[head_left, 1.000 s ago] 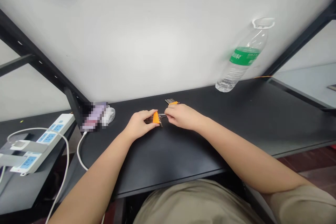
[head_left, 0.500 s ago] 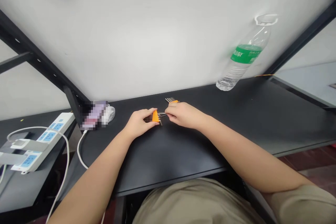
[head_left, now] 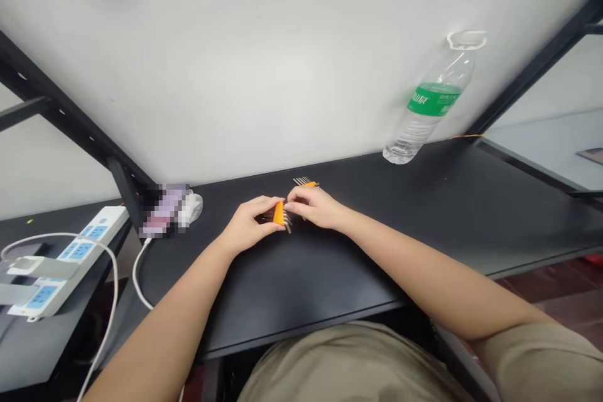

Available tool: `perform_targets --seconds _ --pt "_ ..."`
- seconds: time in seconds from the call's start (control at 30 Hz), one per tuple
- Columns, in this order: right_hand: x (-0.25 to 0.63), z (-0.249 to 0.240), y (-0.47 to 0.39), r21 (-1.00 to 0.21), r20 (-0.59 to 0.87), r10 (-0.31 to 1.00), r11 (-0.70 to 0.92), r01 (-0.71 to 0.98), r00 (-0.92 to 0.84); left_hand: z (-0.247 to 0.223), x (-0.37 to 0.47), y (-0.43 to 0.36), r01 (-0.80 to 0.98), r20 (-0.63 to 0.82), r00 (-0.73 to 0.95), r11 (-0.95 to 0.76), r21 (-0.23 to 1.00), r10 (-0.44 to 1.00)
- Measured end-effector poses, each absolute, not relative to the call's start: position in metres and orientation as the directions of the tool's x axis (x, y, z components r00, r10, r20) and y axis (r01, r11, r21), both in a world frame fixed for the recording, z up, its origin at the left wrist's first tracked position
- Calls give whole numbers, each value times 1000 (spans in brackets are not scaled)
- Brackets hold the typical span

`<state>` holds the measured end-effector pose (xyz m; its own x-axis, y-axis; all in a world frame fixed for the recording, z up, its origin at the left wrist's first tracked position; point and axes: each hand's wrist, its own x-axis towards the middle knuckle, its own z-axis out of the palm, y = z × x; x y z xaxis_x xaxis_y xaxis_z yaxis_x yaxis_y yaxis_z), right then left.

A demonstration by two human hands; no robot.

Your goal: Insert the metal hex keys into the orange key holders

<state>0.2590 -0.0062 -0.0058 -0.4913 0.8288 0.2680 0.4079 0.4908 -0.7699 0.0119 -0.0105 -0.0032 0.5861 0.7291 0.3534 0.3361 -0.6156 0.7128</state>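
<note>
My left hand [head_left: 252,218] grips an orange hex key holder [head_left: 279,213] between thumb and fingers, just above the black desk. Bent metal ends of several hex keys [head_left: 287,224] stick out of its right side. Close against that side, my right hand [head_left: 311,206] has its thumb and fingertips pinched together on what looks like a hex key, mostly hidden by the fingers. Behind the right hand lies a second orange holder [head_left: 309,184] with a row of hex keys [head_left: 301,181] pointing up and left.
A large plastic bottle with a green label [head_left: 432,99] stands against the wall at right. Left on the desk are a blurred purple item [head_left: 167,208] and a crumpled white thing [head_left: 191,208]. A power strip [head_left: 78,251] with white cables lies on the neighbouring surface.
My right hand has moved left, closing the gap to the orange holder; the metal shaft that showed between the hands is now mostly hidden. The view has shifted slightly.
</note>
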Motion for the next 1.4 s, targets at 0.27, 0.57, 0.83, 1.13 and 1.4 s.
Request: perform_targets --seconds 0.27,0.57,0.83,1.13,1.4 --pt "267 4 -7 -276 32 830 542 793 -556 -10 6 -4 383 338 487 -544 746 806" --pt "266 7 -15 -291 -6 857 492 821 -516 -14 4 -1 456 305 503 -548 701 809" --pt "265 9 -14 -494 319 774 628 601 -547 -16 4 -1 471 315 519 -573 671 795" --pt "267 7 -14 -408 361 726 687 602 -585 -16 5 -2 465 309 521 -568 679 796" --pt "261 12 -25 -391 417 674 739 549 -610 -11 6 -5 453 291 562 -583 675 774"
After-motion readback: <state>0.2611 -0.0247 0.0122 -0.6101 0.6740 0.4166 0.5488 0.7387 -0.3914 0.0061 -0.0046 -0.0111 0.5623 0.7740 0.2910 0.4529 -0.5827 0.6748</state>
